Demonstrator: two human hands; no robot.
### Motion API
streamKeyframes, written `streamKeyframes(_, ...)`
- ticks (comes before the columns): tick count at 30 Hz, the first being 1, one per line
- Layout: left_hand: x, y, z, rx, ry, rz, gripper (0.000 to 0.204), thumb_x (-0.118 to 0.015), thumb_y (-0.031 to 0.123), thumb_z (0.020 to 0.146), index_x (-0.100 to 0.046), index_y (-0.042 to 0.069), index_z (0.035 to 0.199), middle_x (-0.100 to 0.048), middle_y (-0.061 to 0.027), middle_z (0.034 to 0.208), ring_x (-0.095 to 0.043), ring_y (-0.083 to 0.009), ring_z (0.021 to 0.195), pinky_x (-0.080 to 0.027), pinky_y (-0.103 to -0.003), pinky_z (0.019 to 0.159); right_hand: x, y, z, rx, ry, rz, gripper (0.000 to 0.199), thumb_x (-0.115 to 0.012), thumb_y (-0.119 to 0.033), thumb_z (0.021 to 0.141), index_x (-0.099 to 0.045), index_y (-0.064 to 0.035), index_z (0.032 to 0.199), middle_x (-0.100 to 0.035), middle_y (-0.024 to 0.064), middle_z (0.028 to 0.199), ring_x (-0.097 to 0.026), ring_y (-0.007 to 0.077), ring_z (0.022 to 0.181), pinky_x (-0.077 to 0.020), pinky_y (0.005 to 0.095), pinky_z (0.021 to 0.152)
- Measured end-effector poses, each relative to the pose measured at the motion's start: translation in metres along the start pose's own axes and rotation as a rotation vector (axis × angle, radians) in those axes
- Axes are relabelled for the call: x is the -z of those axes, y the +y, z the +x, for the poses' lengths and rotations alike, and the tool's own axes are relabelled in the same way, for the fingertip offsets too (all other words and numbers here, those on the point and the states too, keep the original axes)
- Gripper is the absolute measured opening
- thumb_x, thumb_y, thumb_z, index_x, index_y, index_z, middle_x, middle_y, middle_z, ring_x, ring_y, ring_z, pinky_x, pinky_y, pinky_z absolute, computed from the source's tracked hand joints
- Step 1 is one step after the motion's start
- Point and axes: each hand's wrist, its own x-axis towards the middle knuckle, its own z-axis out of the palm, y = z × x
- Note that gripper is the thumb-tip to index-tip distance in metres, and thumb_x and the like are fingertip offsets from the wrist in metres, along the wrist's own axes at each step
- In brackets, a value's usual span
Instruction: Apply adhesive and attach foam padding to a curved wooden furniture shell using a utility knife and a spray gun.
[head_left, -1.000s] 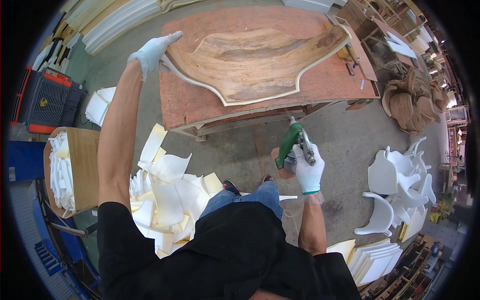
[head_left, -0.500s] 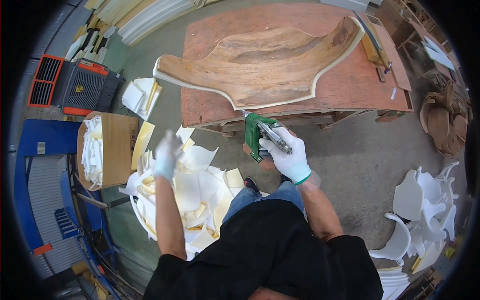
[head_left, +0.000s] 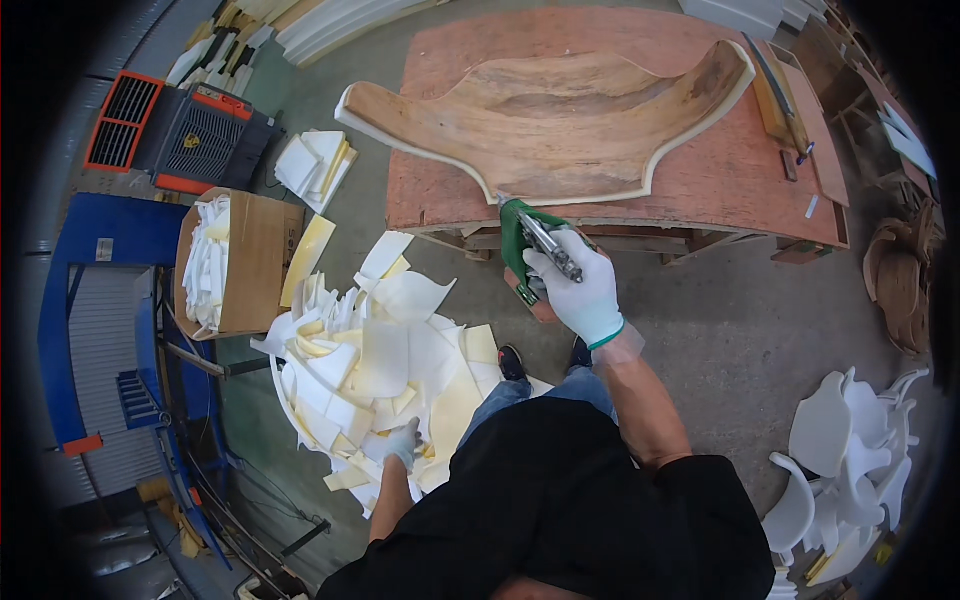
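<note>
My right hand (head_left: pixel 577 287), in a white glove, grips a green power tool (head_left: pixel 527 245) whose tip sits at the near edge of a curved wooden seat shell (head_left: pixel 560 125) edged with pale foam. The shell lies on a reddish wooden worktable (head_left: pixel 735 185). My left hand (head_left: pixel 403 442), also gloved, hangs low at my side over a heap of cream foam offcuts (head_left: pixel 375 355) on the floor. Whether its fingers pinch a scrap I cannot make out.
A cardboard box (head_left: pixel 250 262) holding foam strips stands left of the heap, beside a blue metal frame (head_left: pixel 95 290) and an orange-black machine (head_left: pixel 175 130). White moulded foam pieces (head_left: pixel 845 465) lie at the lower right. Wooden parts (head_left: pixel 900 285) are stacked at the right edge.
My left hand left the seat shell's far-left end and dropped to my side above the foam heap. My right hand carried the green tool up to the shell's near edge.
</note>
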Motion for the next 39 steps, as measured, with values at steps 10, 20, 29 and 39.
streamKeyframes(10, 0.001, -0.068, 0.021, 0.153, -0.1, -0.066, 0.071, -0.051, 0.051, 0.1, -0.036, 0.005, 0.152, -0.047, -0.0217, 0.15, -0.048, -0.0407, 0.136, -0.041, -0.064, 0.103, -0.009, -0.027, 0.02, 0.035, -0.084, 0.049, 0.024, -0.075, -0.005, 0.088, -0.069, -0.0023, 0.111, -0.072, 0.01, 0.088, -0.067, 0.0111, 0.077, -0.0519, 0.0271, 0.07)
streamKeyframes(20, -0.004, -0.059, 0.024, 0.175, -0.095, -0.122, 0.067, -0.049, 0.049, 0.103, -0.039, 0.003, 0.15, -0.044, -0.0188, 0.153, -0.044, -0.0388, 0.139, -0.041, -0.064, 0.104, -0.022, -0.045, 0.039, 0.225, -0.052, 0.105, 0.031, -0.077, -0.01, 0.085, -0.067, -0.0016, 0.113, -0.066, 0.011, 0.085, -0.063, 0.0219, 0.066, -0.0513, 0.0307, 0.064)
streamKeyframes(29, -0.01, -0.057, 0.024, 0.16, -0.114, -0.098, 0.066, -0.048, 0.049, 0.103, -0.039, 0.005, 0.15, -0.045, -0.018, 0.153, -0.046, -0.038, 0.137, -0.041, -0.064, 0.104, -0.018, -0.035, 0.044, 0.186, -0.041, 0.121, 0.03, -0.077, -0.011, 0.086, -0.068, -0.0025, 0.112, -0.068, 0.0102, 0.083, -0.061, 0.0162, 0.064, -0.0509, 0.0293, 0.062)
streamKeyframes(39, -0.01, -0.066, 0.025, 0.163, -0.118, -0.111, 0.067, -0.05, 0.051, 0.102, -0.039, 0.005, 0.15, -0.043, -0.0207, 0.154, -0.042, -0.0403, 0.14, -0.038, -0.068, 0.104, -0.007, -0.012, 0.034, -0.075, -0.023, 0.029, 0.027, -0.076, -0.014, 0.087, -0.068, -0.0028, 0.111, -0.071, 0.0114, 0.085, -0.065, 0.0163, 0.067, -0.0522, 0.0306, 0.062)
